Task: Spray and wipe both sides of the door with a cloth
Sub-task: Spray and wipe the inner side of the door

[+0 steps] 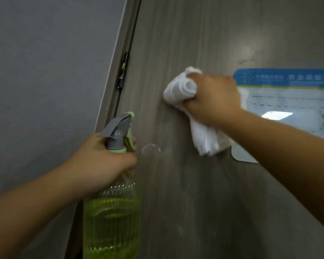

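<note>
Both hands occupied, I note: right hand (pixel 213 98) grips bunched cloth (pixel 181 88) against door (pixel 185 193), left of poster (pixel 288 101); left hand (pixel 103 161) clasps spray bottle (pixel 111 217) below hinge (pixel 123 71); wiping underway, I judge; next, fresh strokes downward.

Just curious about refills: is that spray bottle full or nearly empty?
Partly full. Yellow-green liquid fills the lower part of the spray bottle; the ribbed section above it looks clear.
</note>
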